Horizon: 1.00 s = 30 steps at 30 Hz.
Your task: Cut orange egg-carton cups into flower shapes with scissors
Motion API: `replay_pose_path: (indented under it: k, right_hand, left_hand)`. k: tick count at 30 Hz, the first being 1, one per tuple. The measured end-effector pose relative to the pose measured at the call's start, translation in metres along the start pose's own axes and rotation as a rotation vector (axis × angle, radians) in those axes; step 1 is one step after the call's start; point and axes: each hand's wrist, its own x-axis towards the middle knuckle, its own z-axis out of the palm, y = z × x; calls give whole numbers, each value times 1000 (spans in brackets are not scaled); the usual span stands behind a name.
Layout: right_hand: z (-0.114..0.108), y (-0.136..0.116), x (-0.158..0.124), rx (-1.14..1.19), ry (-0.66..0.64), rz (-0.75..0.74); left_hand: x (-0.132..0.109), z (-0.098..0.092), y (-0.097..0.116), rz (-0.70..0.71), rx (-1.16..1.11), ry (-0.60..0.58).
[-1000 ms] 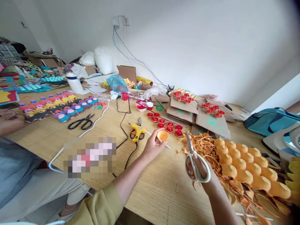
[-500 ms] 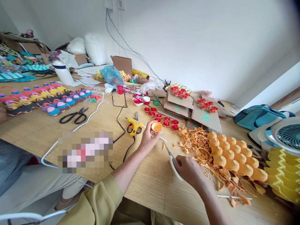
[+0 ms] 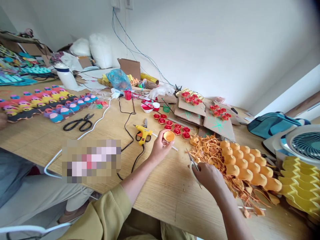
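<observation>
Between the fingers of my left hand is an orange egg-carton cup, its hollow side facing up. My right hand grips white-handled scissors, their blades pointing up and left, apart from the cup. Just beyond the scissors lies a heap of orange carton scraps. To its right rests an orange egg carton with its bumps upward. A yellow glue gun lies left of my left hand, over black-handled scissors. Red paper roses sit behind the cup.
More roses rest on cardboard sheets at the back. At right are stacked yellow cartons, a fan and a teal bag. Black scissors, a white cable and painted carton pieces lie left. A person sits at far left.
My right hand has shifted right and slightly up with the scissors, toward the scrap heap. The cup in my left hand has moved slightly right.
</observation>
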Motion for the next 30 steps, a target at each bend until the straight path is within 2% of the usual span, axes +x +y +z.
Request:
replay_pose_path:
  k: [2, 5, 8, 13, 16, 18, 22, 27, 30]
  right_hand:
    - [3, 7, 7, -19, -9, 51]
    - [5, 30, 0, -28, 2, 122]
    - [0, 40, -10, 78, 31, 23]
    - [-1, 7, 5, 410, 234, -189]
    - [14, -9, 19, 570, 294, -251]
    - [26, -11, 23, 637, 299, -262]
    - [37, -3, 21, 632, 300, -283]
    - [34, 3, 21, 572, 402, -310]
    - [35, 3, 23, 563, 443, -335]
  left_hand:
    - [0, 0, -1, -8, 6, -18]
    - [-1, 1, -2, -4, 12, -63]
    - [-4, 4, -1, 16, 43, -106]
    - [-9, 5, 2, 55, 101, -120]
    - [-9, 5, 4, 23, 121, -129]
    - [-8, 6, 5, -4, 103, -143]
    - [-9, 8, 8, -73, -12, -199]
    - [-15, 11, 16, -210, -94, -287]
    - [-16, 13, 16, -210, -117, -299]
